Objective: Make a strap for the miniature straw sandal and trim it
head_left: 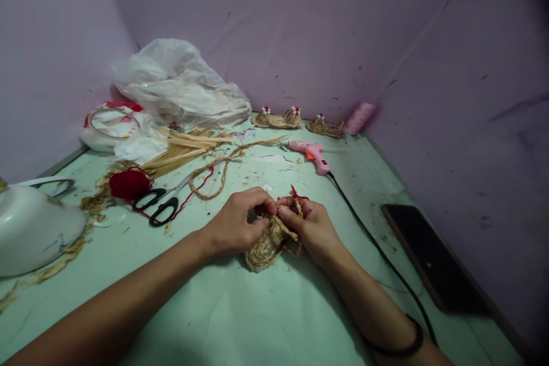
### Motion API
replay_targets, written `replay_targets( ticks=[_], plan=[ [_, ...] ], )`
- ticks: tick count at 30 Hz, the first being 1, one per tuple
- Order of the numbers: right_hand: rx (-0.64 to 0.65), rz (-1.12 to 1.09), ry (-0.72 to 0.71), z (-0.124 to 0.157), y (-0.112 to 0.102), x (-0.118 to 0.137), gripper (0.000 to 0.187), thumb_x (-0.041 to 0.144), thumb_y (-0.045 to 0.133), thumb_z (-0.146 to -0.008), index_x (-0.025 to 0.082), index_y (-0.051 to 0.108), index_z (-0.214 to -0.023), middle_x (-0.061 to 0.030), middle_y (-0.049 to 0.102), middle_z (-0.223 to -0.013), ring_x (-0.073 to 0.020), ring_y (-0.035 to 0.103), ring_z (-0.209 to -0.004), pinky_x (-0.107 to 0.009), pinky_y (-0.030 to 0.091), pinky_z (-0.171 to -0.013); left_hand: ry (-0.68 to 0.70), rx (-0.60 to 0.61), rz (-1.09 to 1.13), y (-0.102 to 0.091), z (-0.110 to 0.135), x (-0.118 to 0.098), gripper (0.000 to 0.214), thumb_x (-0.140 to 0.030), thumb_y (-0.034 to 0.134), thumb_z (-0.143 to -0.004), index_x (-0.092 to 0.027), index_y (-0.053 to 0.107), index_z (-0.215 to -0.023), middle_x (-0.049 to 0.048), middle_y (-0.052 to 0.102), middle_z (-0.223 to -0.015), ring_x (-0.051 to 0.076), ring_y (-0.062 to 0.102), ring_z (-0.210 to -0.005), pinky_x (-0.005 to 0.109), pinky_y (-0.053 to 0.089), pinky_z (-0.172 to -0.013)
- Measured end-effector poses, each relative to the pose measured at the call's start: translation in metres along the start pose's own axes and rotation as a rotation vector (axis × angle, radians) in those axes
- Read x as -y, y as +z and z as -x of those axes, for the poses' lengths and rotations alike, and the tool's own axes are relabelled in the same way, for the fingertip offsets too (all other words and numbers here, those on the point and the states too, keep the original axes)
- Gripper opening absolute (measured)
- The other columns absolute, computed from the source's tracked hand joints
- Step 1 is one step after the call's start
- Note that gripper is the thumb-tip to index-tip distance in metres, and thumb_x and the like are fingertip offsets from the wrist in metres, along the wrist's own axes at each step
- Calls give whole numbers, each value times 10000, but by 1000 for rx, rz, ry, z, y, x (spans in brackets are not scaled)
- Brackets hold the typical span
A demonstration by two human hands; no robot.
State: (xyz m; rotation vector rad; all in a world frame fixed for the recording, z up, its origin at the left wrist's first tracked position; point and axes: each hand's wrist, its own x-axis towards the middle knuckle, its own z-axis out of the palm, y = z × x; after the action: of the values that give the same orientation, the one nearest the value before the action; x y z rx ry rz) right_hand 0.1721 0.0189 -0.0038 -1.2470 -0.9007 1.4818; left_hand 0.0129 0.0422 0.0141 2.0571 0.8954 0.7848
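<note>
1. One coiled straw piece (pixel 262 251) is held just below the centre of the frame, over the pale green table (pixel 240 320).
2. Its long axis is slanted: the broad rounded end is pointed toward the bottom of the frame and slightly left, while the other end is directed up and right and is partly covered by the fingers.
3. By the left hand (pixel 238 220), the piece is pinched at its upper part with bent fingers; by the right hand (pixel 315 226), it is gripped along its right side, the thumb laid on top.
4. A braided strand, with a bit of red yarn (pixel 294 191) at its tip, is seen at the right fingers.
5. Two beaded woven pieces (pixel 277 120) are set in a row at upper centre-right, with one pink spool (pixel 360 118) beside them.
6. One pink glue gun (pixel 309 152) is laid right of centre, its nozzle turned left.
7. At centre-left, one pair of scissors (pixel 169 201) and one red yarn ball (pixel 130 184) are placed.
8. One phone (pixel 429 257) is seen at lower right.
</note>
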Motion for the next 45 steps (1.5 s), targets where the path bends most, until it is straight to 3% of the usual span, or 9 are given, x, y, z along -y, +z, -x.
replay_targets(
  ticks=[6,19,23,26,30,33,37,42,45],
  plan=[
    [-10,4,-1,0,2,1,277,298,744,-515,139,620,-704,34,574,-514,-90,486,-467,-235,383,-499,-25,15,-3,2,0,1,124,-81,474,-645,-166,532,-714,-1,531,-723,119,471,-660,227,380,-610],
    [-39,19,-5,-4,1,-3,264,287,741,-523,136,622,-704,38,566,-504,-87,483,-457,-229,381,-481,-122,-71,114,5,3,2,71,-95,535,-649,-135,584,-682,0,554,-700,104,491,-649,216,384,-593],
    [-14,-17,22,-3,0,-1,298,323,752,-529,133,645,-732,27,583,-529,-91,497,-477,-234,398,-496,-244,-100,292,6,5,0,88,-124,580,-622,-131,597,-708,4,575,-702,108,515,-645,222,404,-597],
    [-2,-101,19,-2,-6,5,360,402,736,-568,137,667,-802,-12,633,-642,-122,557,-572,-258,443,-557,-400,-209,499,7,5,1,140,-144,643,-558,-126,588,-686,-18,567,-623,94,512,-589,213,409,-570],
    [-123,-175,-78,2,-14,14,331,399,754,-566,153,673,-772,-54,661,-872,-162,601,-795,-283,479,-707,-537,-440,714,6,3,6,231,-160,699,-503,-132,580,-699,-32,588,-591,81,518,-538,199,403,-530],
    [-95,-147,-30,4,-14,16,340,348,777,-544,148,659,-792,-48,660,-829,-144,605,-728,-273,478,-668,-590,-509,804,6,2,10,267,-155,714,-475,-132,572,-700,-38,589,-566,79,515,-502,190,388,-489],
    [-41,-112,47,6,-10,14,392,332,780,-544,141,614,-844,-13,630,-671,-120,585,-621,-254,459,-608,-584,-519,816,8,4,10,273,-150,717,-471,-133,564,-696,-46,585,-558,71,509,-496,181,386,-487],
    [-113,-43,-95,8,-10,15,421,436,725,-608,168,578,-897,6,600,-720,-96,512,-560,-247,431,-556,-521,-514,682,12,6,11,247,-152,714,-476,-124,579,-680,-39,586,-590,68,521,-560,179,400,-555],
    [-85,-6,-130,10,-12,18,418,542,574,-724,176,576,-925,41,523,-574,-100,462,-510,-240,382,-530,-525,-479,599,13,7,9,223,-155,694,-492,-128,582,-683,-39,574,-580,72,505,-548,185,388,-542]
  ],
)
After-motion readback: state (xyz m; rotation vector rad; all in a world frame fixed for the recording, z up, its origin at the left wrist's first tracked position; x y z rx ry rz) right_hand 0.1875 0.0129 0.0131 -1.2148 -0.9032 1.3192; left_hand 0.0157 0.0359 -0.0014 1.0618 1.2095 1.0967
